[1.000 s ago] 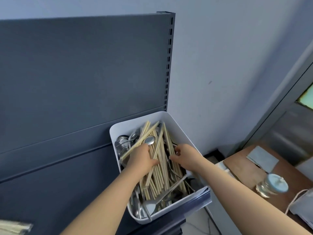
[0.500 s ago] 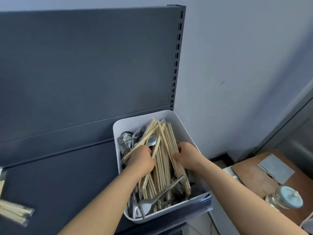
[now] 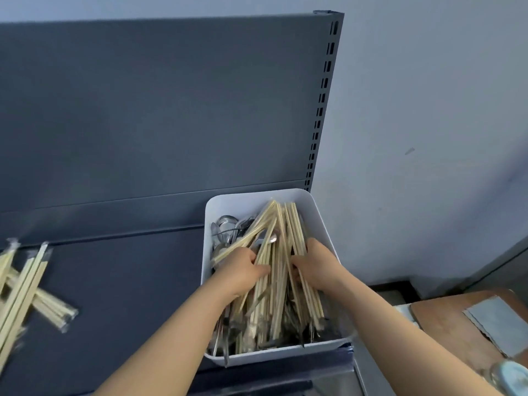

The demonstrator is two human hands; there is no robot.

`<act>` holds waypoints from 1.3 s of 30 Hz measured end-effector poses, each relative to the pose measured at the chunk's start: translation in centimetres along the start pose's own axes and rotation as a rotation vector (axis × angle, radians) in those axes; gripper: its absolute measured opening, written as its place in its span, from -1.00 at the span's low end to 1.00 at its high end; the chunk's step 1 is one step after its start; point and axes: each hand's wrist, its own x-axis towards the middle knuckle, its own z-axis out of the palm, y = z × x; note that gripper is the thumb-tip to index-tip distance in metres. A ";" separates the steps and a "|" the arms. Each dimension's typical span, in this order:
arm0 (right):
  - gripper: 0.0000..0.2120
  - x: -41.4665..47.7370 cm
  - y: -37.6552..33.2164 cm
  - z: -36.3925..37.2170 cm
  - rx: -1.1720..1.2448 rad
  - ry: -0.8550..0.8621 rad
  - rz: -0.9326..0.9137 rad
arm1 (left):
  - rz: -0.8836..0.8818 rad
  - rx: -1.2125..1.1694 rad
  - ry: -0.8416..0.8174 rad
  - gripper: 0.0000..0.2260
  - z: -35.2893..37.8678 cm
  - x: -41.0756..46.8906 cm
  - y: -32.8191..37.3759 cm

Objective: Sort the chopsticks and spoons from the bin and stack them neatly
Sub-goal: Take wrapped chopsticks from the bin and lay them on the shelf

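At the right end of the dark grey metal shelf (image 3: 128, 295), a white rectangular plastic bin (image 3: 237, 204) holds a jumble of pale wooden chopsticks (image 3: 275, 270) and shiny metal spoons (image 3: 225, 224). The person's left hand (image 3: 243, 270) and right hand (image 3: 317, 267) are both inside the bin, fingers curled round the chopstick bundle from either side, gripping it. The spoons show in the far left corner and beneath the sticks. At the shelf's left end, plastic-wrapped chopsticks (image 3: 28, 278) lie crossed in a loose pile.
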 end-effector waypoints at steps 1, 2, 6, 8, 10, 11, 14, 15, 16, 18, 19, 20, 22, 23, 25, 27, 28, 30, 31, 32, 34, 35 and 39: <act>-0.90 0.2 -0.1 -0.1 0.036 0.007 0.004 | -0.002 -0.025 -0.006 -0.66 -0.3 -0.3 0.2; -0.93 0.3 -0.4 -0.2 0.073 0.012 0.001 | 0.000 -0.054 -0.015 -0.68 -0.6 -0.4 0.4; -0.92 0.3 -1.1 -0.6 0.164 -0.013 -0.036 | 0.026 -0.125 -0.002 -0.67 -1.2 -0.6 0.9; -0.92 0.2 -1.3 -0.8 0.183 -0.026 -0.047 | 0.004 -0.154 0.020 -0.66 -0.8 -0.7 1.1; -0.91 -0.1 -1.4 -1.0 0.225 -0.036 -0.051 | -0.005 -0.158 0.057 -0.67 -0.2 -0.9 1.5; -0.91 -0.2 -1.4 -1.2 0.249 -0.037 -0.051 | 0.002 -0.164 0.071 -0.70 0.1 -0.9 1.8; -0.94 -0.8 -1.4 -2.2 0.300 -0.059 -0.074 | 0.007 -0.264 0.116 -0.51 0.2 -1.3 2.9; -0.94 -1.0 -1.3 -2.6 0.306 -0.065 -0.082 | 0.007 -0.289 0.129 -0.44 0.1 -1.2 3.2; -0.93 -1.1 -1.2 -3.0 0.303 -0.065 -0.089 | 0.024 -0.312 0.130 -0.45 0.0 -1.2 3.4; -0.89 -1.2 -1.0 -3.7 0.315 -0.053 -0.104 | 0.071 -0.375 0.114 -0.64 -0.5 -1.0 3.8; -0.88 -1.3 -1.1 -3.9 0.327 -0.046 -0.114 | 0.087 -0.421 0.114 -0.75 -0.6 -1.0 3.9; -0.88 -1.4 -1.2 -4.1 0.340 -0.037 -0.122 | 0.097 -0.481 0.120 -0.82 -0.7 -1.1 4.1; -0.88 -1.7 -1.6 -4.4 0.369 -0.021 -0.146 | 0.115 -0.614 0.143 -0.84 -1.1 -1.5 4.8; -0.88 -1.8 -2.0 -4.6 0.376 -0.013 -0.166 | 0.129 -0.677 0.169 -0.84 -1.4 -1.8 5.2; -0.88 -2.1 -3.0 -4.8 0.375 -0.003 -0.220 | 0.161 -0.781 0.241 -0.85 -2.1 -2.5 5.9; -0.88 -2.4 -4.6 -4.9 0.359 0.004 -0.281 | 0.185 -0.831 0.333 -0.91 -3.2 -3.2 6.4; -0.89 -2.5 -5.5 -5.0 0.348 0.013 -0.307 | 0.201 -0.854 0.375 -0.92 -3.9 -3.6 6.5; -0.91 -2.9 -7.5 -4.8 0.322 0.025 -0.353 | 0.244 -0.931 0.436 -0.91 -5.4 -4.4 6.5; -0.91 -3.0 -8.5 -4.6 0.308 0.023 -0.373 | 0.262 -0.971 0.458 -0.91 -6.2 -4.8 6.2; -0.90 -3.2 -9.5 -4.3 0.298 0.015 -0.392 | 0.271 -1.004 0.481 -0.92 -7.0 -5.2 5.9; -0.88 -3.5 -11.5 -3.3 0.270 -0.013 -0.423 | 0.261 -1.050 0.523 -0.92 -8.4 -5.8 4.6; -0.87 -3.7 -12.4 -2.5 0.254 -0.029 -0.431 | 0.249 -1.067 0.543 -0.91 -9.0 -6.2 3.7; -0.84 -4.4 -15.6 2.1 0.232 -0.119 -0.456 | 0.187 -1.051 0.641 -0.89 -11.4 -8.3 -1.2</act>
